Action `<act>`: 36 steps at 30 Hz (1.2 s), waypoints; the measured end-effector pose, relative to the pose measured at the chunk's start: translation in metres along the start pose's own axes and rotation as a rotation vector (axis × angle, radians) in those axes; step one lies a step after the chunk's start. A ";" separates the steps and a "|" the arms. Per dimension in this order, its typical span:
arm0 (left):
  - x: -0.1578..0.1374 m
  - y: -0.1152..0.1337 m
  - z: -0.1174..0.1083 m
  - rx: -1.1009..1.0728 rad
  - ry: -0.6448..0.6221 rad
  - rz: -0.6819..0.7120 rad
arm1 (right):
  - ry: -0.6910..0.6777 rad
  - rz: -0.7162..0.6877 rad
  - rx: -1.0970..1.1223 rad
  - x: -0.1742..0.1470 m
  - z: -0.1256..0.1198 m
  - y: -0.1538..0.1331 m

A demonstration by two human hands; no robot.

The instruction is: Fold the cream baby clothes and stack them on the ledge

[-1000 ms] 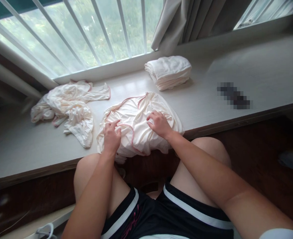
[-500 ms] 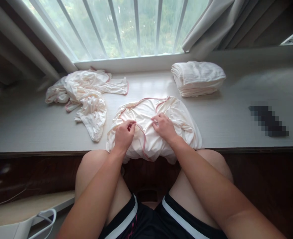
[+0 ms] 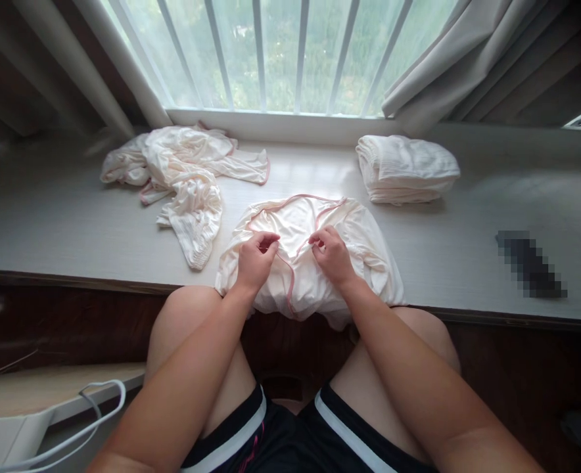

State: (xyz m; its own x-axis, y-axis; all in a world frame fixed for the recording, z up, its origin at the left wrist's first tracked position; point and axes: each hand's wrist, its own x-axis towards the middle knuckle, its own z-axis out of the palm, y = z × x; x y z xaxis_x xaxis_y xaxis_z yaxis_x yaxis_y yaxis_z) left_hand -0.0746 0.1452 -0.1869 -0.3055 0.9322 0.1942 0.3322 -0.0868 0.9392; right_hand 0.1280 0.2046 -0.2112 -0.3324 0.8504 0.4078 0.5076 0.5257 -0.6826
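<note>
On ledge [image 3: 48, 223], garment [image 3: 278, 286]; shorts' [image 3: 290, 443] lettering [image 3: 255, 448] illegible.

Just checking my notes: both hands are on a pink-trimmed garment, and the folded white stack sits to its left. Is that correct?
Not quite: the head view shows the folded white stack to the right of that garment. The rest holds.

Single view, head-worn. Looks forward and steeply down from above shorts [image 3: 290, 443] at near edge, toward window [image 3: 280, 62] at far side. Left hand [image 3: 255, 261] and right hand [image 3: 333, 254] near middle, at close range. Wide coverage: ledge [image 3: 48, 220] spans left to right.
</note>
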 end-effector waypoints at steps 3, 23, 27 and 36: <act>-0.003 -0.005 0.001 -0.035 -0.001 -0.004 | -0.036 -0.010 -0.020 -0.007 -0.002 0.001; -0.022 -0.006 0.013 -0.077 -0.004 -0.045 | -0.084 0.117 -0.323 -0.045 -0.031 0.000; -0.023 -0.004 0.014 -0.078 -0.006 -0.047 | -0.081 0.120 -0.313 -0.042 -0.030 0.002; -0.018 -0.006 0.016 -0.145 -0.040 -0.084 | -0.055 0.106 -0.303 -0.028 -0.023 0.001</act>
State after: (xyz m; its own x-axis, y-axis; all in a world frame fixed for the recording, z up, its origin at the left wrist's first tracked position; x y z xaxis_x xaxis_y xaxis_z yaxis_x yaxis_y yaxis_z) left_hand -0.0564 0.1344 -0.2009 -0.2896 0.9514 0.1046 0.1742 -0.0550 0.9832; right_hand 0.1562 0.1815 -0.2088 -0.3035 0.9026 0.3053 0.7521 0.4237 -0.5048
